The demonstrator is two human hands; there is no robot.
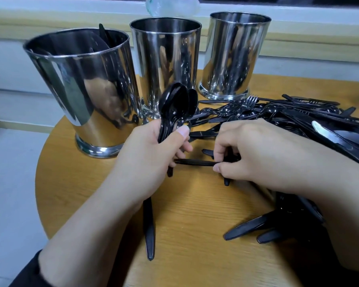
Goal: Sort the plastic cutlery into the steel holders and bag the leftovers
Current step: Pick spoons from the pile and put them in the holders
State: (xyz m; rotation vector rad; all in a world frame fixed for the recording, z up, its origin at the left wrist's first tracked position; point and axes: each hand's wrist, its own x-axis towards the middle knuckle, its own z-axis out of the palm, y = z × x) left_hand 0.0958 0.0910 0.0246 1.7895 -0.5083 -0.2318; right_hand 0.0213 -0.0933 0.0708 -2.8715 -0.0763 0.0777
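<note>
From my head camera, my left hand (151, 150) grips a bundle of black spoons (178, 104), fingers (182, 131) curled round the handles, bowls standing up in front of the middle steel holder (166, 59). My right hand (255, 154) pinches a single black handle (195, 162) lying flat on the round wooden desk (81, 183), its far end reaching under my left hand.

Three steel holders stand at the back of the desk. The left holder (81, 90), nearest to me, has dark cutlery poking up at its far rim; I cannot tell what the middle one and the right holder (234, 54) contain. The loose pile of black cutlery (298, 114) spreads from the foot of the right holder across the right side of the desk, forks, knives and spoons tangled together, and part of it runs under my right forearm. More black handles (249, 226) stick out below that arm. One long black piece (149, 228) lies alone under my left wrist, partly hidden. A crumpled clear bag (172, 5) sits on the ledge behind the holders.
</note>
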